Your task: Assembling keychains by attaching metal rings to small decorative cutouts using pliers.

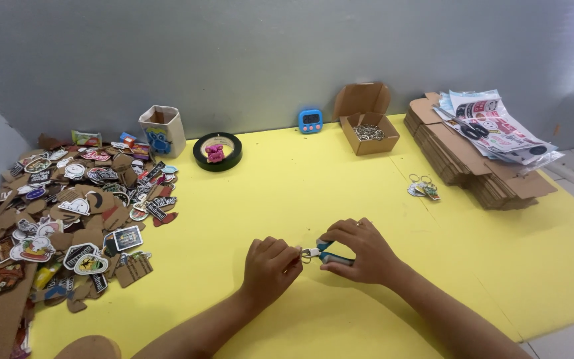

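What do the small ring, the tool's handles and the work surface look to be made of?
Ring, at the left hand: likely metal, shiny silver. Tool handles, in the right hand: probably plastic or rubber, smooth blue. Work surface: matte yellow, seamed panels, possibly foam mat.

Left hand: our left hand (269,264) curled into a loose fist, fingertips pinched together at its right edge.
Right hand: our right hand (360,251) closed, fingers wrapped downward.
Forearms: both angled inward, hands nearly touching.

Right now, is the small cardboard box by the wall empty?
No, the open cardboard box holds a heap of small metal rings.
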